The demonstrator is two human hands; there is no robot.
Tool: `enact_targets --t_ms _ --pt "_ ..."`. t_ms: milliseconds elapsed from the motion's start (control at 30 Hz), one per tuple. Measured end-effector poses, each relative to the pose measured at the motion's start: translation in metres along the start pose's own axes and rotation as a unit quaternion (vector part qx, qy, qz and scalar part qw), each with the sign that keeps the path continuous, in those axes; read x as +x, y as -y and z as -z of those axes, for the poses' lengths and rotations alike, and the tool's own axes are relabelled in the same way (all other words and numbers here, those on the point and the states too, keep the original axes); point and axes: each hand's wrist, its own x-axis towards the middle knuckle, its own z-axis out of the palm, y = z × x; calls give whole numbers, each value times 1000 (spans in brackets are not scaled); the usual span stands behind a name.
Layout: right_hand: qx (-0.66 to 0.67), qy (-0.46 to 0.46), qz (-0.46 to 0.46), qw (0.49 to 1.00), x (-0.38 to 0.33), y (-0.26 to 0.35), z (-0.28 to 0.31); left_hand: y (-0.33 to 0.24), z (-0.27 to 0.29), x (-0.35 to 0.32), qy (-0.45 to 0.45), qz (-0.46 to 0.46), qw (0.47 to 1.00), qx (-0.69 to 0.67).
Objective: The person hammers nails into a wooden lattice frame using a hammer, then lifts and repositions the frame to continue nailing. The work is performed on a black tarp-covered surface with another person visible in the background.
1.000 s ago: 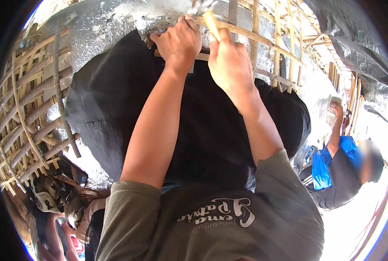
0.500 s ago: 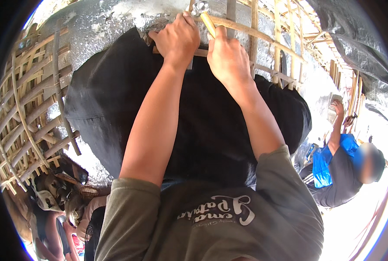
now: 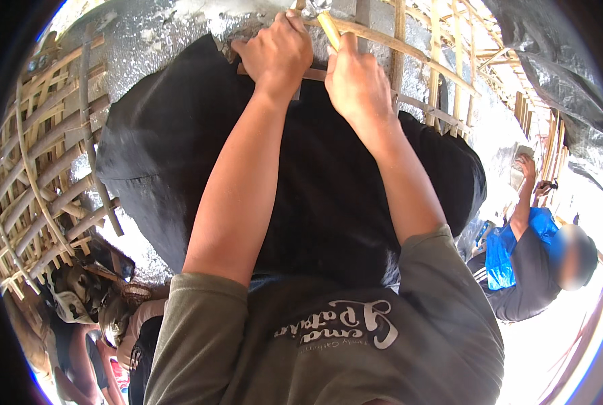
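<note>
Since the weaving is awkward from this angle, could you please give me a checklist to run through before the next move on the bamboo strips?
1. Left hand gripping a bamboo strip: ok.
2. Right hand closed on the pale stick: ok.
3. Stick tip seated in the lattice: cannot tell, cut off at the frame edge.
4. Black cloth lying under both forearms: ok.
5. Person in blue apart from both hands: ok.

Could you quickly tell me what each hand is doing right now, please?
Left hand: closed on a bamboo strip.
Right hand: closed around a pale wooden handle.
</note>
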Motion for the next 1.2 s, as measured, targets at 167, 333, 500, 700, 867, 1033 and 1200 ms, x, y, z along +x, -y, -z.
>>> enact_targets --t_ms 167,333,500,700,867,1033,1200 --pt "115 -58 -19 992 4 15 29 -9 11 0 38 26 999 -21" --pt "-26 21 30 999 1 -6 -2 -6 9 -1 42 15 999 -5" --pt "82 -16 -23 996 2 12 18 0 0 0 -16 -3 1000 4" --pt "53 -17 -35 998 4 11 18 -5 4 1 9 11 1000 -14" --pt "-24 82 -27 996 1 -1 -6 -2 7 0 -33 -9 999 12" --pt "-16 83 -35 996 3 -5 -5 -4 1 1 -11 -8 999 42" --pt "32 48 -63 996 6 6 26 -6 0 -1 -28 -2 998 49"
